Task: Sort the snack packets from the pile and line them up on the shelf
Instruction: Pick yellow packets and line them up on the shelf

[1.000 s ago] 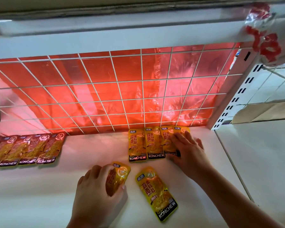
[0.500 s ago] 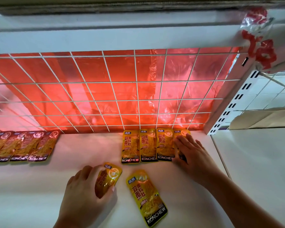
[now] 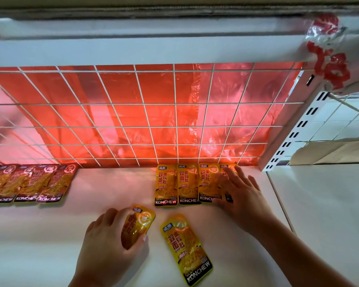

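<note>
the left hand point(image 3: 110, 247) has fingers and thumb curled round the held packet point(image 3: 139, 224), a yellow one lifted at a tilt off the white shelf point(image 3: 102, 189) near the middle of its front edge, its top end poking out past the fingers toward the back

just right of it, apart from both hands, the loose packet point(image 3: 187, 249) lies flat and slanted, its konchew end pointing at the front right

the right hand point(image 3: 239, 193) is spread flat, fingers straight, resting on the end packet point(image 3: 226, 168), so that only that packet's top and a bit of its dark lower edge show; it clamps nothing

that end packet closes the yellow row point(image 3: 188, 183), four packets side by side and upright along the back edge, right of centre, tops against the foot of the wire grid point(image 3: 175, 104)

along the same back edge at the far left lie the dark red packets point(image 3: 29, 183), overlapping one another

red film point(image 3: 153, 90) hangs behind the grid, and a slotted white post point(image 3: 298, 131) stands at the back right corner
</note>
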Tool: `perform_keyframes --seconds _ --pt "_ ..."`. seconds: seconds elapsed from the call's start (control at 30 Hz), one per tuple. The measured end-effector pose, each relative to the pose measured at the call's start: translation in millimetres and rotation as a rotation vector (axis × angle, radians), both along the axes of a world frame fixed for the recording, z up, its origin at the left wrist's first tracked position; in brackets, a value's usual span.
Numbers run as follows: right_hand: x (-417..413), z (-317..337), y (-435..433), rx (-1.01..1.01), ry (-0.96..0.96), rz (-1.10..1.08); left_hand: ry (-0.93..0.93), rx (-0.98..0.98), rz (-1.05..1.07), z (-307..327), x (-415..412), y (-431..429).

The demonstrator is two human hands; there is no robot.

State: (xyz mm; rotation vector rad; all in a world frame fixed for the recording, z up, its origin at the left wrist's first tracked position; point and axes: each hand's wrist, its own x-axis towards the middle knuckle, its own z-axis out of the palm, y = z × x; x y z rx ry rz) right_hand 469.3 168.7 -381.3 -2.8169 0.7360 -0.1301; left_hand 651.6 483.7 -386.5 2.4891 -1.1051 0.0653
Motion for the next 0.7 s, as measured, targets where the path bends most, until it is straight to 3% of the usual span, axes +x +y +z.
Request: perform_keyframes --seconds 0.23,0.7 --pt "29 16 3 -0.039 0.183 0.135 0.029 0.024 0.016 0 -1 0" --pt "19 21 -1 -0.008 0.083 0.186 -0.04 -0.012 -0.013 -3 3 0"
